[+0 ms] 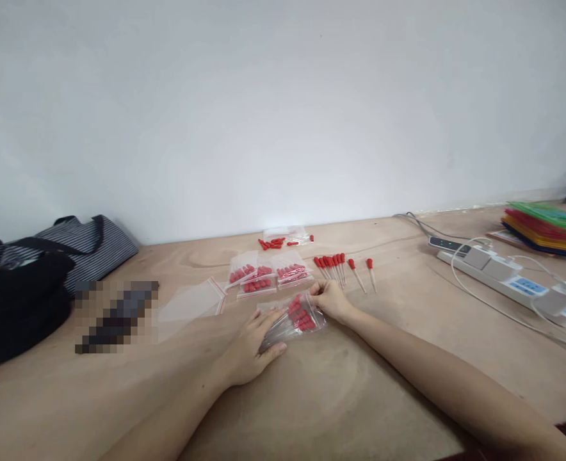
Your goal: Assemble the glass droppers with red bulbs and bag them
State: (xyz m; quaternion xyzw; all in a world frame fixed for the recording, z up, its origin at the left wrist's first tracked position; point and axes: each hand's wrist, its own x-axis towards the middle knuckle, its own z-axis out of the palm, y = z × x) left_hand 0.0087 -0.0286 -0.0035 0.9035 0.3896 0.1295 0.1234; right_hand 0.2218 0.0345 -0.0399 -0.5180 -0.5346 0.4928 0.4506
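Observation:
A clear zip bag (283,328) of droppers with red rubber bulbs lies on the table between my hands. My left hand (251,349) rests on the bag's left end, fingers stretched over the plastic and thumb spread apart. At the bag's right end, by the bulbs, my right hand (331,301) pinches the edge; its fingertips are partly hidden. Just beyond my right hand lies a row of loose droppers (330,264), with two more droppers (371,272) apart to the right. Filled zip bags (257,285) with red bulbs are stacked behind the bag.
Flat clear bags (191,302) lie left of the stack. Loose red bulbs (272,244) sit near the wall. A power strip (494,275) with cables is at right, beside coloured folders (547,230). At left are a striped bag (103,246), black cloth (24,307) and a blurred dark object (120,317).

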